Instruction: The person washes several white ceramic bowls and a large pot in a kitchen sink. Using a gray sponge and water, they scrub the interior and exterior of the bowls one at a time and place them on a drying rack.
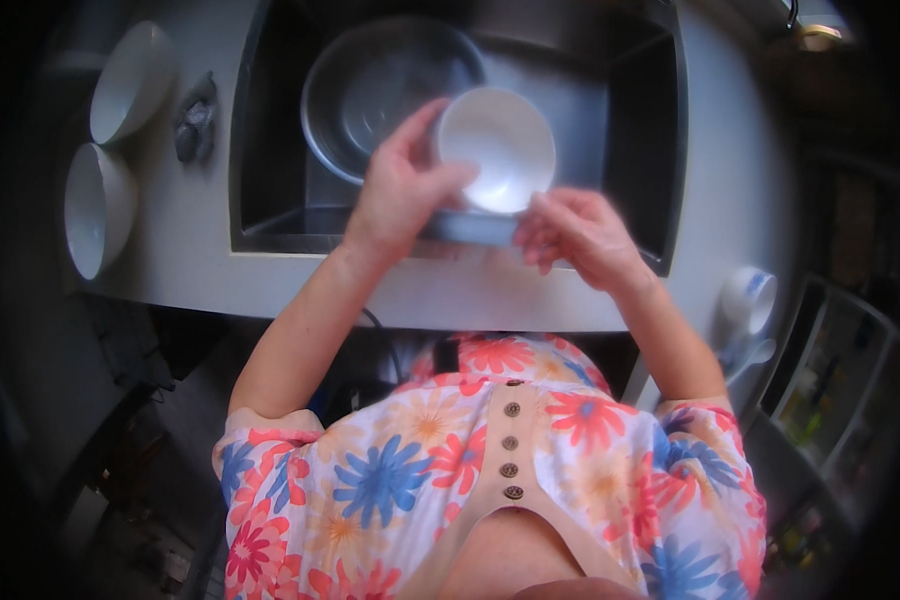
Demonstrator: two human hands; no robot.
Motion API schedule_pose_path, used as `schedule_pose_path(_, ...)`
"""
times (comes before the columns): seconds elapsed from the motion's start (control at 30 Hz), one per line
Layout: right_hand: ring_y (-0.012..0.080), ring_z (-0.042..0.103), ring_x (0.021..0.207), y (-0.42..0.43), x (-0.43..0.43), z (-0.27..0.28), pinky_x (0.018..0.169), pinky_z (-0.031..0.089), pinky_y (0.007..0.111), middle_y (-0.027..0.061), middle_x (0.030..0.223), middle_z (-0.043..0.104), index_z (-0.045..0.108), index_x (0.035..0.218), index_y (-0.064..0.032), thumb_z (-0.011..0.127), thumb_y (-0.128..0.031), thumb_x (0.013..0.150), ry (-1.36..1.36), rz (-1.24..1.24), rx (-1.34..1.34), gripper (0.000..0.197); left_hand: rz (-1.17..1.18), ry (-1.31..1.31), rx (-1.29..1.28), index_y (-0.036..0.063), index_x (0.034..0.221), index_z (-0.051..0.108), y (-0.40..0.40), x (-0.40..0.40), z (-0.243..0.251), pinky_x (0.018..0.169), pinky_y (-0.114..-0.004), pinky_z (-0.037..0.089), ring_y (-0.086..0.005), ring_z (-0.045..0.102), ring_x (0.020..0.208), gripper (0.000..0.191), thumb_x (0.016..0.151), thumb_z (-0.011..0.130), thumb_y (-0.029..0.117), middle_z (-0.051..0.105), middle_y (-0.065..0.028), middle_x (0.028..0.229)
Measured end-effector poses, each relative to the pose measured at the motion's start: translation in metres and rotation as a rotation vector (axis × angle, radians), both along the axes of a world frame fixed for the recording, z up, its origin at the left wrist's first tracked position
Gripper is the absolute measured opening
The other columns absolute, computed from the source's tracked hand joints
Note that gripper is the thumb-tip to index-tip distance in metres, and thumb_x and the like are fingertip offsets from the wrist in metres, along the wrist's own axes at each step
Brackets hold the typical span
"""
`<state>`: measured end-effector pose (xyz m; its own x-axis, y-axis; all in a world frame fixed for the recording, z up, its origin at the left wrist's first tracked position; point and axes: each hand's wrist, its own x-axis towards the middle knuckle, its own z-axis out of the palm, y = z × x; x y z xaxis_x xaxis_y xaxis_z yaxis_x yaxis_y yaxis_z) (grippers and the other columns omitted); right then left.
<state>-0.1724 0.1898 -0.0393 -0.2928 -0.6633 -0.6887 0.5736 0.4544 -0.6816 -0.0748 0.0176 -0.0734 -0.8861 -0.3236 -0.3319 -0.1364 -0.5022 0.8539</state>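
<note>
A small white bowl (506,135) is tilted over the front part of the sink, its inside facing up at me. My left hand (412,172) grips it from the left, thumb over the near rim and fingers behind the wall. At the bowl's lower right edge is my right hand (574,229), fingers curled and blurred; whether it pinches the rim cannot be made out. Behind the bowl, a wide stainless steel basin (330,127) stands in the dark metal sink (645,150).
Two white bowls (131,82) (97,210) rest tilted on the left counter (195,195). Beside them lies a grey scouring pad (195,124), probably steel wool. A white cup with blue marks (750,300) and a white spoon (761,351) are at the right counter edge.
</note>
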Motion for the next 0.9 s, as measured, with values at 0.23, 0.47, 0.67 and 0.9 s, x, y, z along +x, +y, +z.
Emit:
schedule_pose_path(0.23,0.0099,0.055,0.058,0.096,-0.011,0.016,0.046,0.044,0.019,0.0067,0.073,0.056,0.05,0.092,0.0009,0.048,-0.03,0.083,0.066,-0.204,0.04,0.033,-0.102,-0.084,0.093,0.0002,0.117,0.037,0.061,-0.026,0.027,0.06,-0.028,0.053,-0.0215,0.056,0.085,0.052,0.068,0.055,0.004,0.051,-0.0128,0.102)
schedule_pose_path(0.47,0.01,0.056,0.058,0.232,0.033,0.044,0.045,0.046,0.018,0.0066,0.074,0.056,0.051,0.092,0.0003,0.047,-0.024,0.083,0.241,-0.716,0.106,0.026,-0.379,-0.026,0.006,-0.0007,0.119,0.033,0.123,-0.06,0.032,0.062,-0.032,0.053,-0.0236,0.057,0.083,0.058,0.067,0.058,0.005,0.049,-0.0156,0.103)
schedule_pose_path(0.67,0.0105,0.056,0.059,0.335,0.099,0.102,0.046,0.046,0.019,0.0076,0.077,0.057,0.051,0.093,0.0,0.048,-0.021,0.083,0.444,-1.133,0.174,0.024,-0.525,0.101,-0.021,-0.0034,0.113,0.038,0.191,-0.07,0.048,0.058,-0.031,0.054,-0.0224,0.059,0.079,0.049,0.069,0.058,0.005,0.052,-0.0158,0.098)
schedule_pose_path(0.9,0.0107,0.055,0.06,0.514,0.189,0.094,0.045,0.043,0.021,0.0062,0.077,0.057,0.05,0.095,-0.0023,0.052,-0.018,0.08,0.547,-1.628,0.405,0.022,-0.585,0.115,-0.093,-0.0024,0.114,0.038,0.266,-0.117,0.044,0.061,-0.032,0.05,-0.0219,0.055,0.081,0.048,0.07,0.055,0.006,0.051,-0.0129,0.097)
